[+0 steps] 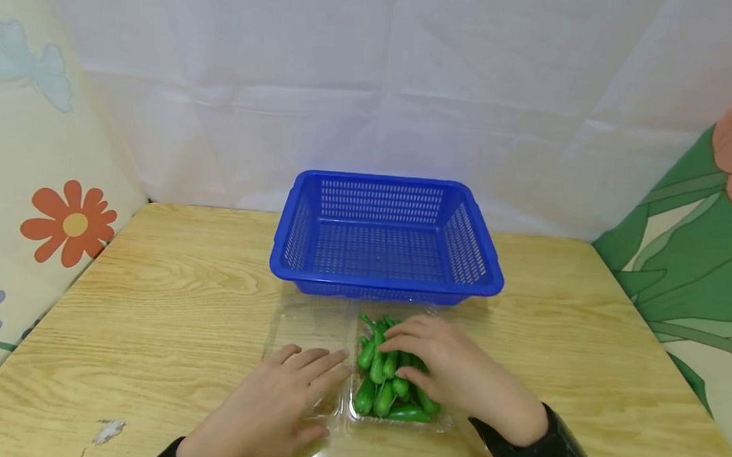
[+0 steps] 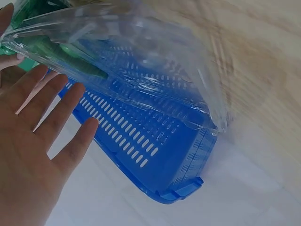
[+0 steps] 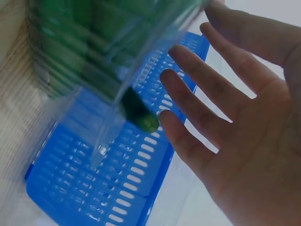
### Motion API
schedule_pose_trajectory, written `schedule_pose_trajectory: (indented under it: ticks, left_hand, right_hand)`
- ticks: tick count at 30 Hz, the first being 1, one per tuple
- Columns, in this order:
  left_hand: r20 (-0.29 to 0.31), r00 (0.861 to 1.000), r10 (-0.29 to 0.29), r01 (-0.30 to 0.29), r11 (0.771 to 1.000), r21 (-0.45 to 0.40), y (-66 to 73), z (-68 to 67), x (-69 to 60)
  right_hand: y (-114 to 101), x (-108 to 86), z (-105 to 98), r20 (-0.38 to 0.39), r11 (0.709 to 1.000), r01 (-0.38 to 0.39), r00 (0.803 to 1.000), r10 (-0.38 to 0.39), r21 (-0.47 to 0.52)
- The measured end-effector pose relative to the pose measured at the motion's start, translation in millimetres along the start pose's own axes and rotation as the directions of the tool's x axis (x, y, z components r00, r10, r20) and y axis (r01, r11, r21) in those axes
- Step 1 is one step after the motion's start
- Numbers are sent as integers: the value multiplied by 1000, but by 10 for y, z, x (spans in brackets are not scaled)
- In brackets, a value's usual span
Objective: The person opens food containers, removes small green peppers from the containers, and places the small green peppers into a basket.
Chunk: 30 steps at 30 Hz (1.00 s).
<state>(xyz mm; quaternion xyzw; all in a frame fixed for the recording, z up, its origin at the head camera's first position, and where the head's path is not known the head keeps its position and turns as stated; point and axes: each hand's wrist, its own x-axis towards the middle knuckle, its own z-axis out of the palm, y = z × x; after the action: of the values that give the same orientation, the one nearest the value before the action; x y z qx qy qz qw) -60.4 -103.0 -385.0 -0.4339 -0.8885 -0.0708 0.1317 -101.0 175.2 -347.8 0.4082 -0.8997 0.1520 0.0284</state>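
Green peppers [image 1: 385, 393] lie piled in a clear plastic clamshell box [image 1: 400, 424], its lid [image 1: 313, 321] folded out flat on the left. My right hand [image 1: 458, 369] is over the peppers with fingers bent loosely; whether it touches one I cannot tell. In the right wrist view its fingers are spread beside the box, near a dark green pepper [image 3: 138, 113] at the box edge. My left hand [image 1: 272, 402] hovers over or rests on the lid, fingers extended towards the hinge; the left wrist view shows that hand [image 2: 42, 127] with spread fingers and nothing held.
A blue perforated basket [image 1: 376, 283] with nothing in it stands directly behind the box on the wooden table [image 1: 185, 302]. Behind it hangs a white cloth [image 1: 348, 84]. Patterned panels flank the table left and right. A worn patch [image 1: 109, 432] marks the table's front left.
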Motion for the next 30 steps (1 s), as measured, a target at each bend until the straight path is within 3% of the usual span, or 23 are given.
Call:
schedule_pose_trajectory:
  ticks: [8,18,30]
  left_hand:
    - [7,1000,13,-14,999,41,18,11,10]
    - [3,1000,29,-29,997,74,23,25,21]
    - [14,999,49,-51,992,120,21,24,25]
  right_hand:
    - [-86,-16,52,-32,998,57,998,-58,-37]
    - [-143,-14,118,117,1000,-16,993,16,-2]
    - [-168,-17,170,119,999,-49,992,51,-17]
